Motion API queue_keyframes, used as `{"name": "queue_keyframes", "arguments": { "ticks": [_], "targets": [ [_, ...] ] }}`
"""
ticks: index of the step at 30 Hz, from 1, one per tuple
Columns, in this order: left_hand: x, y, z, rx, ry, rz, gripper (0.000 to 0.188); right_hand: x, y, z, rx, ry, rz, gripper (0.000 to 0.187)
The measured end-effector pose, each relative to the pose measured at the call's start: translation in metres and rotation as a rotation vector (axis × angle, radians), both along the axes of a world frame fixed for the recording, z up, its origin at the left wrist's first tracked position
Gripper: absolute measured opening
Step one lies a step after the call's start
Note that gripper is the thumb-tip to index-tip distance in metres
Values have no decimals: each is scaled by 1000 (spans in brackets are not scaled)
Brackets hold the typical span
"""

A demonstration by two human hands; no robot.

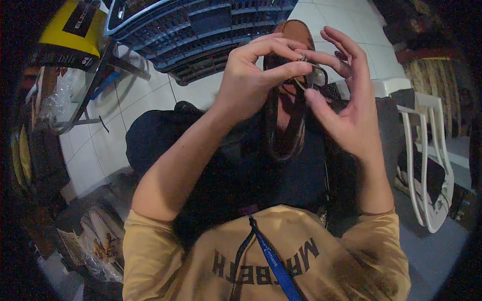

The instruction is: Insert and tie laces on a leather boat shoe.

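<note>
A brown shoe (296,34) with a smooth tan insole lies lengthwise over my lap, its far end pointing away from me. Above it, my left hand (256,70) is closed, thumb and forefinger pinching a small piece from which a thin dark loop (324,75) seems to run. Dim light and blur hide exactly what that piece is. From the right, my right hand (354,93) curves round the loop with fingers apart. Its forefinger reaches to the left hand's pinch, and its thumb is beside the shoe.
Beyond my hands stands a blue plastic crate (201,30), with a yellow and black bag (80,30) to its left. A white plastic chair (437,170) is at the right. Light tiles (140,95) cover the floor; wrapped shoes (103,236) lie at lower left.
</note>
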State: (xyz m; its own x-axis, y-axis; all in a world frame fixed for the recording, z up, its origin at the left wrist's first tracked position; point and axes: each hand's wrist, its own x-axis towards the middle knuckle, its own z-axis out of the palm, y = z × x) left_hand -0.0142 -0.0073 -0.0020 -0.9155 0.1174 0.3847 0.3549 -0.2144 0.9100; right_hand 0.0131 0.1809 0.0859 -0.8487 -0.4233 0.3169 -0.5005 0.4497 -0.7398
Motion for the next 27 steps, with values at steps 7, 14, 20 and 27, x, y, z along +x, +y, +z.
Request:
{"name": "queue_keyframes", "arguments": {
  "ticks": [7,14,20,27],
  "targets": [
    [5,1,6,-245,39,104,20,4,1,6,334,393,-33,87],
    [3,2,1,-274,69,144,22,-3,0,14,511,459,-52,91],
    [2,2,3,-271,124,151,21,-3,-2,16,544,496,-62,88],
    [-2,0,2,-257,230,178,20,4,-4,5,383,302,-116,81]
  ]
}}
